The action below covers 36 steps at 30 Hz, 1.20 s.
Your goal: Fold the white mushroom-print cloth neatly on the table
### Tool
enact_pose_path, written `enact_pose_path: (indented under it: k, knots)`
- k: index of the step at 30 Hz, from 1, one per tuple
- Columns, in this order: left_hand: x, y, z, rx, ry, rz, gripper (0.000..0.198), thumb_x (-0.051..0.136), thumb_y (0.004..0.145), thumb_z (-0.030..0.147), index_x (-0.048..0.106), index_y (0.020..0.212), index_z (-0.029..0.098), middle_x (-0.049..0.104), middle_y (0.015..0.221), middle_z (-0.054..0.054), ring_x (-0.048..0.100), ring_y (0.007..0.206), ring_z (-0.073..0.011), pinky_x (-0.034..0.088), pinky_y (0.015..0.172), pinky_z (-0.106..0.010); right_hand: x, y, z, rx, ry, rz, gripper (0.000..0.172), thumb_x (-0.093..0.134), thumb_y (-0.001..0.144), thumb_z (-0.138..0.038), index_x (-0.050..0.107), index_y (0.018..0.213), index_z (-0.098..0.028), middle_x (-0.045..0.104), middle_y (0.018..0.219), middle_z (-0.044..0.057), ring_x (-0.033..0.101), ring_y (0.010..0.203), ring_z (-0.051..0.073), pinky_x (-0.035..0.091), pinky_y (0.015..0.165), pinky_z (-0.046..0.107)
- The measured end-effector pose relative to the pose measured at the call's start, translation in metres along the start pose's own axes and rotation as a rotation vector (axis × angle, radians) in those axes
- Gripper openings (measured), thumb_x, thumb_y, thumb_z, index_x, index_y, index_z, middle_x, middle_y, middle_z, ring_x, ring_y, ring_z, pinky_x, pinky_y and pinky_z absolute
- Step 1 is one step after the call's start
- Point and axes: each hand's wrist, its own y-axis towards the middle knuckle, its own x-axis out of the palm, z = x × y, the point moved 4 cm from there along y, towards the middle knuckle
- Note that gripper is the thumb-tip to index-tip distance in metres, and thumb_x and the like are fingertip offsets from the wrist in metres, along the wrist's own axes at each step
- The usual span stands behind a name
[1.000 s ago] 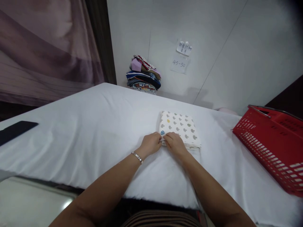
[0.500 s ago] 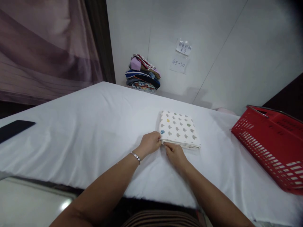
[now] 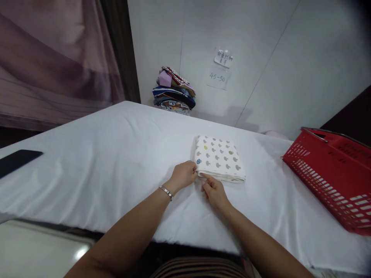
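Note:
A folded white cloth [image 3: 218, 156] with grey mushroom prints and a few coloured ones lies flat on the white-covered table [image 3: 116, 154]. Its layered edge faces me. My left hand [image 3: 184, 174] is closed in a pinch on the near left corner of the cloth. Just right of it, my right hand [image 3: 214, 191] reaches its index finger to the near edge, touching the fold. The thumb is apart from that finger and the other fingers are loosely curled, holding nothing that I can see.
A red plastic basket [image 3: 330, 173] stands at the table's right. Folded clothes [image 3: 174, 90] are stacked beyond the far edge, by a wall with paper notes [image 3: 218, 77]. A dark flat object [image 3: 19, 161] lies at the left. A purplish curtain [image 3: 58, 58] hangs behind.
The right hand's pinch at the near edge has loosened, with thumb and index finger now apart. My left hand keeps its place on the corner, and the cloth has not moved.

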Motion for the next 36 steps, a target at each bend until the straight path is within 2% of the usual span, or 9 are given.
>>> enact_pose_path:
  k: [2,5,11,21,24,29,33,36]
  knots:
    - [-0.001,0.0,0.001,-0.006,0.002,-0.005,0.01,0.049,0.076,0.022,0.057,0.081,0.022,0.062,0.09,0.0,0.058,0.08,-0.0147,0.038,0.063,-0.024,0.001,-0.001,0.001,0.007,0.053,-0.004,0.056,0.051,0.076,-0.036,0.047,0.127,-0.014,0.055,0.061,-0.004,0.04,0.038,0.006,0.03,0.037,0.02]
    - [-0.002,0.0,0.001,-0.009,-0.006,0.005,0.009,0.05,0.075,0.022,0.056,0.081,0.021,0.062,0.088,0.0,0.057,0.077,-0.0148,0.037,0.062,-0.024,0.008,-0.002,0.003,0.016,0.109,-0.078,0.059,0.051,0.076,-0.035,0.043,0.131,-0.016,0.055,0.061,-0.005,0.04,0.039,0.006,0.029,0.037,0.02]
    - [-0.001,0.0,0.001,-0.017,-0.03,0.015,0.009,0.05,0.075,0.022,0.057,0.081,0.021,0.062,0.088,0.0,0.057,0.077,-0.0146,0.037,0.062,-0.024,0.017,-0.005,0.0,0.054,0.118,-0.152,0.069,0.053,0.075,-0.031,0.03,0.139,-0.018,0.057,0.063,-0.005,0.041,0.041,0.007,0.031,0.039,0.021]
    - [-0.002,0.0,-0.001,0.002,-0.066,0.058,0.003,0.049,0.072,0.022,0.051,0.071,0.021,0.059,0.076,0.001,0.052,0.067,-0.0133,0.033,0.056,-0.024,0.021,-0.003,-0.009,0.078,0.184,-0.29,0.08,0.057,0.074,-0.033,0.019,0.142,-0.017,0.063,0.068,-0.002,0.046,0.043,0.008,0.029,0.039,0.019]
    - [-0.002,-0.001,-0.001,0.001,-0.088,0.034,0.005,0.049,0.072,0.021,0.052,0.075,0.021,0.059,0.079,0.001,0.052,0.068,-0.0131,0.033,0.056,-0.024,0.022,-0.002,-0.007,0.072,0.19,-0.306,0.081,0.058,0.073,-0.032,0.017,0.142,-0.016,0.063,0.067,-0.002,0.046,0.043,0.008,0.029,0.039,0.019]
    - [0.0,-0.002,-0.002,-0.015,-0.146,-0.086,0.017,0.055,0.069,0.028,0.05,0.084,0.023,0.059,0.074,0.004,0.052,0.062,-0.0126,0.032,0.052,-0.024,0.022,-0.002,-0.008,0.088,0.169,-0.321,0.083,0.058,0.074,-0.031,0.014,0.142,-0.016,0.063,0.068,-0.002,0.046,0.043,0.007,0.03,0.039,0.019]
    - [-0.002,-0.003,0.0,-0.013,-0.116,-0.048,0.011,0.053,0.073,0.03,0.05,0.079,0.021,0.06,0.075,0.003,0.053,0.065,-0.0128,0.032,0.054,-0.024,0.018,0.0,-0.008,0.085,0.146,-0.312,0.075,0.057,0.074,-0.031,0.022,0.14,-0.018,0.062,0.067,-0.003,0.046,0.042,0.007,0.031,0.038,0.018]
    - [-0.001,-0.002,0.001,-0.021,-0.11,-0.032,0.005,0.051,0.074,0.025,0.051,0.078,0.021,0.061,0.078,0.002,0.054,0.068,-0.0128,0.034,0.056,-0.023,0.007,0.005,-0.004,0.034,0.03,-0.177,0.059,0.055,0.074,-0.028,0.04,0.131,-0.021,0.058,0.061,-0.005,0.043,0.039,0.006,0.031,0.036,0.018]
